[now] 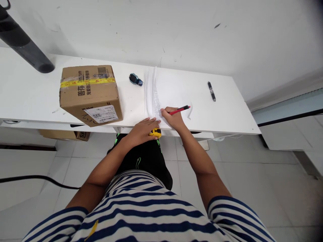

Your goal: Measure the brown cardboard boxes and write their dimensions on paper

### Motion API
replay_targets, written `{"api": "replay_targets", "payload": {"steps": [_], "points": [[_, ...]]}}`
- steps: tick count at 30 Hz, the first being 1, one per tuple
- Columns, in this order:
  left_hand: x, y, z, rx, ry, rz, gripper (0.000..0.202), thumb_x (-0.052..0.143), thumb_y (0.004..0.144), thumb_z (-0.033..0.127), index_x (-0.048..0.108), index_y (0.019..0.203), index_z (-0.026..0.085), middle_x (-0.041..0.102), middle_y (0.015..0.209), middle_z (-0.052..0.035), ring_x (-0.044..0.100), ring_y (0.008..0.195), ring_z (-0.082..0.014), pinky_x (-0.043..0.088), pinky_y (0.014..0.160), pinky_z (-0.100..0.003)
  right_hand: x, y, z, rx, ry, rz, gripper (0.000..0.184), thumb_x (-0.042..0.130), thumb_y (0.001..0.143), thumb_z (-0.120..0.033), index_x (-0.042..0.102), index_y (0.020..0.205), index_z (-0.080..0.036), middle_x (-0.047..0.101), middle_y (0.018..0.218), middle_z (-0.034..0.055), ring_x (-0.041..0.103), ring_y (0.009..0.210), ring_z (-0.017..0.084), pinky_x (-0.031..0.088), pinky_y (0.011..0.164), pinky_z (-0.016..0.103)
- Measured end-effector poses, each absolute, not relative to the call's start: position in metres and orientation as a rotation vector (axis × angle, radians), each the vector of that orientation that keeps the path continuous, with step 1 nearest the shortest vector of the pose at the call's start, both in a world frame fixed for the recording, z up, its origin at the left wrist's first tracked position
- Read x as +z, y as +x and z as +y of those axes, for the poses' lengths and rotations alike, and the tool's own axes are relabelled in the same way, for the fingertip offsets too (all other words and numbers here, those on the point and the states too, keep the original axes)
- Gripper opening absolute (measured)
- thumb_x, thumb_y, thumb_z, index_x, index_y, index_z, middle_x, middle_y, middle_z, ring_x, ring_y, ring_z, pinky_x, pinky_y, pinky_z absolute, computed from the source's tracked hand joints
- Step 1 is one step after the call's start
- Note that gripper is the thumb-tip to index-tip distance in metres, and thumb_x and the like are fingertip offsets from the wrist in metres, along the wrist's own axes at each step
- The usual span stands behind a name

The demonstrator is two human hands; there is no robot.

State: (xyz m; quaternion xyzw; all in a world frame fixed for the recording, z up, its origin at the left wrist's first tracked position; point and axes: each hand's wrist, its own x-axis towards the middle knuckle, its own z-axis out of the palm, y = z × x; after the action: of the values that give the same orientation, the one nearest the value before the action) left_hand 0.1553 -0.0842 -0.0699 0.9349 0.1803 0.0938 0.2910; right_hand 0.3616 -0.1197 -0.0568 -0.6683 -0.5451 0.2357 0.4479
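A red pen with a black end (pixel 179 110) is gripped in my right hand (pixel 173 117), its writing tip hidden by the fingers over an open notebook (pixel 174 87). The left part of the notebook is curled up and densely covered in small writing; the right page looks mostly white. My left hand (pixel 143 131) rests its fingertips on the notebook's near left corner. Under that same hand, at the front edge of the table, a yellow and black tape measure (pixel 155 133) is held, partly covered by the fingers.
A taped cardboard box (pixel 91 94) stands on the white table (pixel 227 114) at left, near a dark wristwatch (pixel 136 79). A black pen (pixel 211 91) lies at right. A dark cylinder (pixel 25 40) rises at far left. Another carton (pixel 63 134) sits below the table.
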Motion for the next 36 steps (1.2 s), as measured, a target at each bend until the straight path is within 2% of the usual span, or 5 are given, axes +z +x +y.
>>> {"api": "replay_targets", "payload": {"steps": [10, 15, 27, 30, 36], "points": [[-0.077, 0.156, -0.082, 0.304, 2.501, 0.471, 0.059, 0.068, 0.090, 0.043, 0.054, 0.145, 0.025, 0.046, 0.160, -0.0061, 0.036, 0.153, -0.0234, 0.023, 0.130, -0.046, -0.058, 0.362, -0.119, 0.602, -1.662, -1.327, 0.044, 0.060, 0.085, -0.050, 0.042, 0.054, -0.024, 0.043, 0.054, -0.0031, 0.046, 0.060, 0.015, 0.040, 0.061, 0.032], [-0.074, 0.156, -0.082, 0.298, 2.502, 0.452, 0.057, 0.068, 0.090, 0.042, 0.058, 0.142, 0.023, 0.047, 0.159, -0.0070, 0.035, 0.154, -0.0238, 0.024, 0.130, -0.047, -0.059, 0.361, -0.119, 0.558, -1.661, -1.312, 0.046, 0.059, 0.084, -0.056, 0.041, 0.055, -0.025, 0.042, 0.053, -0.0026, 0.044, 0.060, 0.015, 0.038, 0.059, 0.032], [-0.058, 0.149, -0.082, 0.308, 2.238, 0.510, 0.055, 0.063, 0.090, 0.056, 0.062, 0.137, 0.028, 0.057, 0.151, -0.0018, 0.040, 0.151, -0.0242, 0.025, 0.129, -0.046, -0.061, 0.364, -0.116, 0.586, -1.669, -1.272, 0.042, 0.057, 0.085, -0.049, 0.042, 0.055, -0.024, 0.042, 0.054, -0.0036, 0.043, 0.060, 0.014, 0.038, 0.060, 0.030], [-0.055, 0.148, -0.080, 0.301, 2.175, 0.560, 0.055, 0.064, 0.089, 0.052, 0.060, 0.138, 0.027, 0.059, 0.150, -0.0036, 0.040, 0.151, -0.0262, 0.031, 0.126, -0.045, -0.062, 0.363, -0.116, 0.565, -1.663, -1.260, 0.042, 0.056, 0.085, -0.047, 0.038, 0.055, -0.025, 0.037, 0.053, -0.0045, 0.039, 0.058, 0.014, 0.035, 0.059, 0.030], [-0.051, 0.144, -0.075, 0.354, 2.022, 0.588, 0.054, 0.070, 0.084, 0.049, 0.064, 0.132, 0.025, 0.065, 0.141, -0.0066, 0.059, 0.132, -0.0282, 0.045, 0.112, -0.041, -0.066, 0.364, -0.115, 0.553, -1.684, -1.242, 0.043, 0.056, 0.083, -0.046, 0.032, 0.054, -0.025, 0.032, 0.053, -0.0056, 0.035, 0.057, 0.012, 0.031, 0.058, 0.029]]}}
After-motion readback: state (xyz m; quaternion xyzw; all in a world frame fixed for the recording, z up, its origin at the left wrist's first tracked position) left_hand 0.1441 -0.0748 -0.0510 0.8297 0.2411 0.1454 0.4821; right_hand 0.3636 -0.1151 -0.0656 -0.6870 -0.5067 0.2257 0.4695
